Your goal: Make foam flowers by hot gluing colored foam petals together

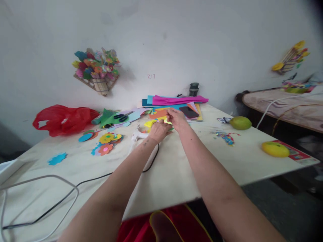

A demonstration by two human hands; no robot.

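Note:
Both my hands reach to the middle of the table, close together above scraps of coloured paper. My left hand (160,131) is low, its fingers bent together over yellow paper (149,123); whatever they grip is hidden. Just above and to the right, my right hand (176,118) has its fingers curled in a pinch, and what is in them is too small to make out. Beside the left hand lies a white glue gun (137,134) with a black cord (152,162). Orange paper (161,114) lies behind the hands.
Flower cutouts (107,143), black scissors (122,116) and a red plastic bag (64,120) lie left. A phone (188,112) and magenta paper (180,99) lie behind. Mangoes (275,149) rest at the right edge. A white cable (73,188) loops at front left.

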